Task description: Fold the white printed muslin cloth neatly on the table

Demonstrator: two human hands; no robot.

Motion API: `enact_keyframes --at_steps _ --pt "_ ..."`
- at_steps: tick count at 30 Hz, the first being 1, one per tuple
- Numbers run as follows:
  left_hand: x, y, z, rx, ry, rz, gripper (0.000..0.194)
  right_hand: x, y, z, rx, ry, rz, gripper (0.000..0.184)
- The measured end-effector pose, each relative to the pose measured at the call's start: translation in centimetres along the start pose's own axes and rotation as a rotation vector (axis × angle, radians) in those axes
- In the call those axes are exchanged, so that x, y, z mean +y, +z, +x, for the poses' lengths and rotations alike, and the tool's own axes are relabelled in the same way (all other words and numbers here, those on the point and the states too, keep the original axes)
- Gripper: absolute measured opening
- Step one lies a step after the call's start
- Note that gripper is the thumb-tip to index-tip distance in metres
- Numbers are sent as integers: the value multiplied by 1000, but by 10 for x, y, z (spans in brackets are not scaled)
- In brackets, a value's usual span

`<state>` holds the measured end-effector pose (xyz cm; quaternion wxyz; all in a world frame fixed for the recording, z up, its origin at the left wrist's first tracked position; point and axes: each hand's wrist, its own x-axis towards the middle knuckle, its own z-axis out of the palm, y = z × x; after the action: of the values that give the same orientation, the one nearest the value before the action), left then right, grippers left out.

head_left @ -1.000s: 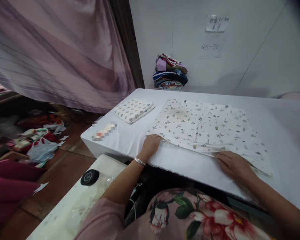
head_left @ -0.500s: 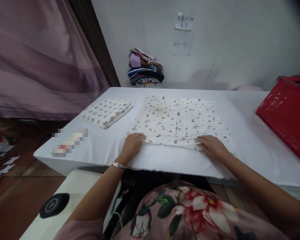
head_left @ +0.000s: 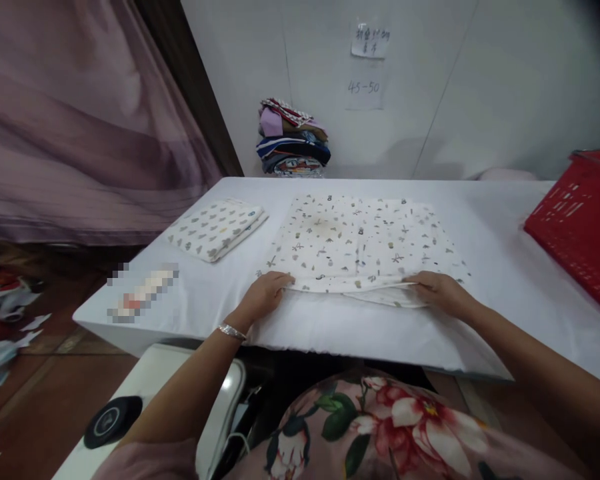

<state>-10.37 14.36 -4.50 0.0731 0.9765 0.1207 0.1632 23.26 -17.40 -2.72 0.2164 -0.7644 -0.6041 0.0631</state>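
Observation:
A white cloth (head_left: 340,240) printed with small plant-like motifs lies spread on the table, its near edge doubled over. My left hand (head_left: 270,291) pinches the near left corner of this cloth, with the fingertips on top and the thumb out of sight. At the near right, my right hand (head_left: 437,291) grips the same edge, which is lifted a little so that a lower layer shows beneath it. To the left rests a folded white cloth (head_left: 213,228) with grey cloud-like shapes, apart from both hands.
White fabric covers the table (head_left: 495,267). A red plastic basket (head_left: 580,227) stands at the right end. Folded clothes (head_left: 294,140) are piled by the wall beyond the far edge. A blurred-out item (head_left: 143,293) lies at the left. Below is a white surface with a black round object (head_left: 113,421).
My right hand has shifted slightly right with the cloth's near edge, and more of the lower layer shows. My left hand keeps its hold. The view has moved a little.

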Motion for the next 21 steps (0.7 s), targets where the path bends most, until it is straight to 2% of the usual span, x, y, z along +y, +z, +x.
enact_keyframes --at_steps 3,7,11,13,18,21 --pt "-4 -3 5 -35 -11 -13 37 1 -7 8 -29 105 115 28" --pt "-9 -12 18 -84 -76 1 31 0 -16 21 -39 154 207 27" --pt "-10 -22 26 -69 -153 -87 33 1 -23 26 214 130 125 29" --pt "-11 -23 24 -97 -162 -131 33 0 -19 20 264 81 -8 30" --pt "-12 -20 9 -132 -118 -234 29 -5 7 -6 35 -143 -160 31" --pt "-6 -18 4 -95 -104 -196 28 -8 16 -14 12 -193 -209 30"
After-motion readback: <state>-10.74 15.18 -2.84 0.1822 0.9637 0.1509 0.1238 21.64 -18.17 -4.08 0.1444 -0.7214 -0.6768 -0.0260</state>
